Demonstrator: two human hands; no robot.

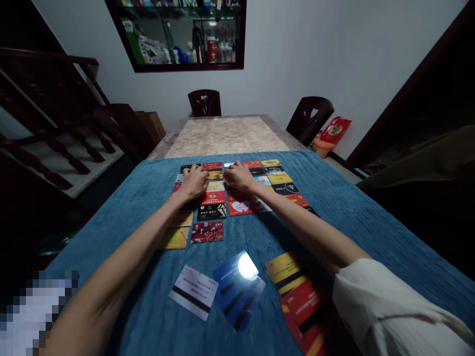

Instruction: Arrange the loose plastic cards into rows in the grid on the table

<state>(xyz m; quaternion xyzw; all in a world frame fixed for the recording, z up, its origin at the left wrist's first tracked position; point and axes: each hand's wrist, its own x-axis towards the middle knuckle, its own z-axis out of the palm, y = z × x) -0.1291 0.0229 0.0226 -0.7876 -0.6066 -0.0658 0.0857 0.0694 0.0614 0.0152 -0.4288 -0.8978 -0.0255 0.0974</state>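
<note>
Rows of overlapping plastic cards lie in columns on a blue cloth. My left hand reaches over the left columns, its bent fingers slightly apart and fingertips down on the cards near a red card. Beside it, my right hand is curled closed over the middle column, near a pale-edged card; its fingertips are hidden. Below the hands are a red card with a heart, a black VIP card and a dark red card.
Closer to me lie a white striped card, blue cards and a pile of gold and red cards partly under my right arm. Beyond the cloth, the table continues towards chairs by the wall.
</note>
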